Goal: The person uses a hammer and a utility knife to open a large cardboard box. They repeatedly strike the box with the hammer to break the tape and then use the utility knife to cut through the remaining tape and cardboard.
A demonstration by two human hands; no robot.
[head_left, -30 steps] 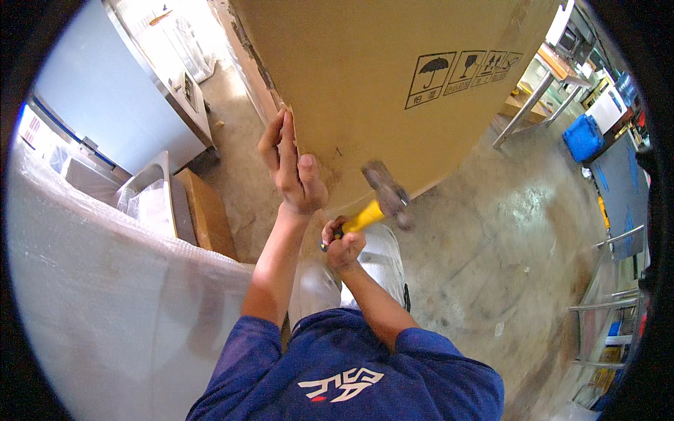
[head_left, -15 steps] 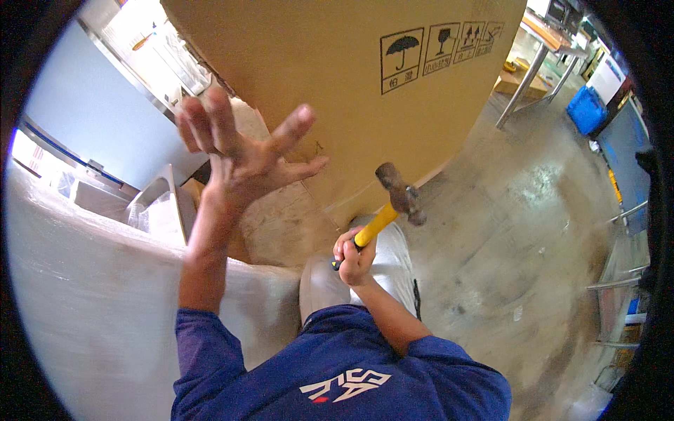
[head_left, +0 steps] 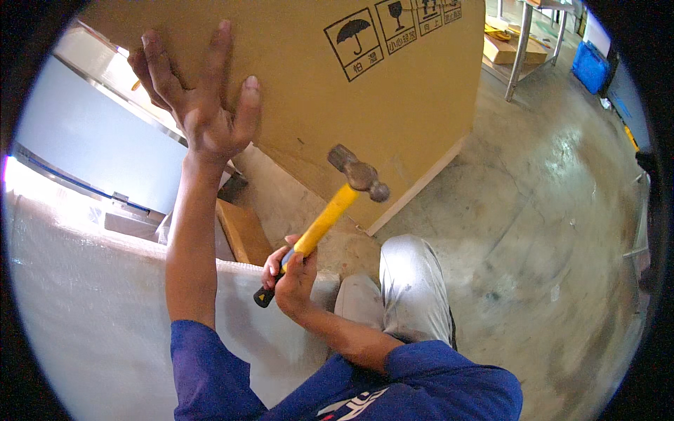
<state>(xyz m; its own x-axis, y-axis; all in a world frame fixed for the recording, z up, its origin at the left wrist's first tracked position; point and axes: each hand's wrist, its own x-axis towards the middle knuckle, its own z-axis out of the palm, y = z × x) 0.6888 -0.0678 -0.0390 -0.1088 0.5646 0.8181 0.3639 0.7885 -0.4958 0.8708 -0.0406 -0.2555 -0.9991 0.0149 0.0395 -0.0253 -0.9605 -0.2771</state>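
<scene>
Gripping a hammer [head_left: 326,218], the right hand [head_left: 296,281] has its fingers curled; the left hand [head_left: 203,126] splays empty by the box [head_left: 414,140], whose front looks unopened.

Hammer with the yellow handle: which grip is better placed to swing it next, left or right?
Right, I think. The right grip is closed around the hammer, near its black end. The left grip holds no tool and is spread open at the cardboard box.

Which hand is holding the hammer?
The right hand: it grips the yellow hammer, while the left hand is spread open by the cardboard box.
</scene>
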